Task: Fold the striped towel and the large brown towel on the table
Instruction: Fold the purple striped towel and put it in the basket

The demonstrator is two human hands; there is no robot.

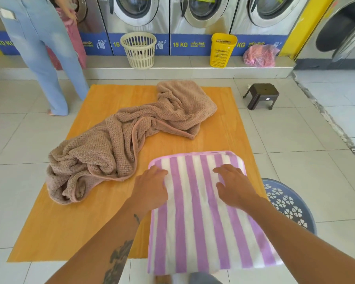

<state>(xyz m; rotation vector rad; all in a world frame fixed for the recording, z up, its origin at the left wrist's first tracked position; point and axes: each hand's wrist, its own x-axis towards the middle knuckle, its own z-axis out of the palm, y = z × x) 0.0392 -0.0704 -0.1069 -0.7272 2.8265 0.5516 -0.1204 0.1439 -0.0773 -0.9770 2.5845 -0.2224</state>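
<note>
A row of washing machines (201, 15) runs along the far wall, on a raised step. In front of it stands the orange wooden table (55, 228), which carries both towels. The brown towel (119, 146) lies crumpled in a long heap from the table's far middle down to its left side, unfolded. The striped towel (199, 222), purple and white, lies folded flat in a rectangle on the near right part of the table, its near edge hanging over the table's edge; it sits just beside the brown towel and does not touch it. A person in blue jeans (41, 48) stands at the far left by the machines. A grey basket (289, 203) shows at the table's right edge. A cream basket (139, 50) and a yellow basket (222, 50) stand on the step, and a dark stool (261, 95) stands on the floor to the right. The left hand (152, 187) and right hand (234, 185) rest flat on the striped towel's far half, apart from each other, fingers relaxed and gripping nothing.
</note>
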